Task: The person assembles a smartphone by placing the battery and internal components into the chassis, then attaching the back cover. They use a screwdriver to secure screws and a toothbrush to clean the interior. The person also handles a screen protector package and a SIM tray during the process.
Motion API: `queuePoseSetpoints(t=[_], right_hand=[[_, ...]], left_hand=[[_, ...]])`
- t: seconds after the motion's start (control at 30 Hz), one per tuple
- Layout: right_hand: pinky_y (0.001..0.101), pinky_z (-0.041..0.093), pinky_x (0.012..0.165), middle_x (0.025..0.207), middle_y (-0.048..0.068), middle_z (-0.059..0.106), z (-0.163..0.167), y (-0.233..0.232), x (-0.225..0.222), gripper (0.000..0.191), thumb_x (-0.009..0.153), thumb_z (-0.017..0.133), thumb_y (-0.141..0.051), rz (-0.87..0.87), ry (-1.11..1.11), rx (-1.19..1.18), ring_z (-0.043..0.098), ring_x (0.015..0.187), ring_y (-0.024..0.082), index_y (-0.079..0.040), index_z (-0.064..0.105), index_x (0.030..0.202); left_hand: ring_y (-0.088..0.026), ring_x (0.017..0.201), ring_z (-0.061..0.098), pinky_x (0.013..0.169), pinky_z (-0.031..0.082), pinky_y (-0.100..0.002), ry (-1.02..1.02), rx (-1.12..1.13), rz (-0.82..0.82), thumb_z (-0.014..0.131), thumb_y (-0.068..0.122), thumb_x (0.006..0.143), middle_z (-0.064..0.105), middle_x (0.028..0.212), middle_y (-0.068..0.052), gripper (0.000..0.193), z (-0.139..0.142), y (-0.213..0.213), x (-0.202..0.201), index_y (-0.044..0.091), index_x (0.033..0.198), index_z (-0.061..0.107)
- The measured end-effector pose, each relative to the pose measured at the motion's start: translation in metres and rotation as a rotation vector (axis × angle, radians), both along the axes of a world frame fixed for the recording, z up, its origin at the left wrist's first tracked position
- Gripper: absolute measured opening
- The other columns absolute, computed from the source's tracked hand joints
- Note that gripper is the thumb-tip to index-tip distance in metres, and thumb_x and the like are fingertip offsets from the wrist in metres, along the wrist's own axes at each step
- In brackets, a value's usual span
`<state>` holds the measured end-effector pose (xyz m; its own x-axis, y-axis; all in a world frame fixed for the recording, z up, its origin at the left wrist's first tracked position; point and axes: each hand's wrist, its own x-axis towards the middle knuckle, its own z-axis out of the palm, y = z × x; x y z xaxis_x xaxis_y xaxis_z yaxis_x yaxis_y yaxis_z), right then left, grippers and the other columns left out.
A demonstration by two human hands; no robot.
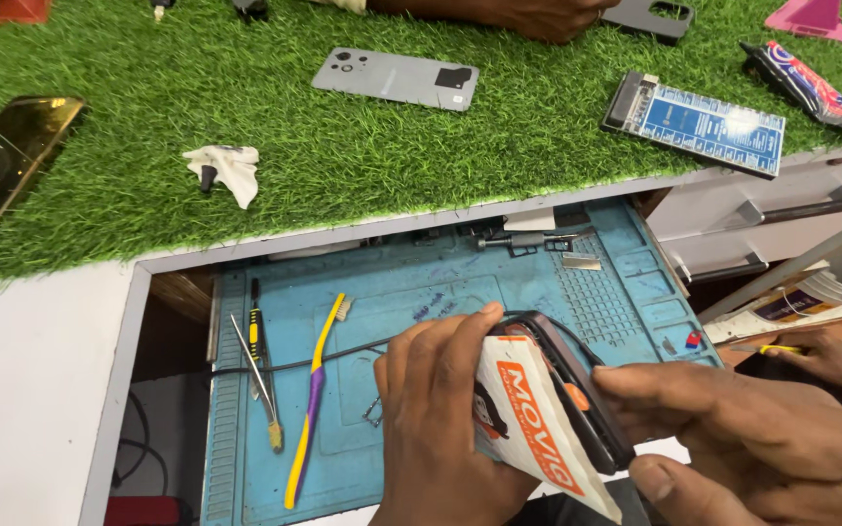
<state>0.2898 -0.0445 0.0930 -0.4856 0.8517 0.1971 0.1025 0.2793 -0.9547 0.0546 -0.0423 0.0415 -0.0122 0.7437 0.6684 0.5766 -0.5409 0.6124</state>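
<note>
Blue work mat [411, 292] with toothbrush [312, 399], tweezers [255, 365], black cable [343, 353].

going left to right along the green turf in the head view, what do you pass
gold phone → white cloth → grey phone back → blue board → dark wrapper

Green turf counter [343, 146], white drawers [782, 209]

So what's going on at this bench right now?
A person holds a dark phone edge-up over a blue work mat, both hands on it. The left hand presses a white and orange card against the phone's side; the right hand grips the other end. A yellow and purple toothbrush and tweezers lie on the mat. Another person's hand rests on the green turf near a grey phone.
</note>
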Motion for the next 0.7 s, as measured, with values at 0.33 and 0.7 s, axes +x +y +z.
queuePoseSetpoints(t=[0.33,0.7], right_hand=[[0.0391,0.062,0.096,0.113,0.020,0.077,-0.017,-0.028,0.002,0.043,0.091,0.071,-0.002,-0.353,-0.168,0.106,0.077,0.109,0.028,0.006,0.069,0.133],[0.0423,0.059,0.100,0.125,0.025,0.070,-0.005,-0.014,-0.001,0.053,0.091,0.071,0.001,-0.110,-0.003,-0.069,0.072,0.118,0.031,0.011,0.057,0.141]], left_hand=[[-0.030,0.121,0.058,0.105,0.037,-0.050,0.041,0.050,0.084,0.091,0.040,0.068,0.059,0.127,-0.007,0.086,0.004,-0.005,0.001,0.010,0.140,0.053],[-0.031,0.120,0.057,0.104,0.037,-0.050,0.058,0.060,0.085,0.091,0.038,0.069,0.059,0.126,-0.008,0.087,0.002,-0.005,0.001,0.008,0.140,0.052]])
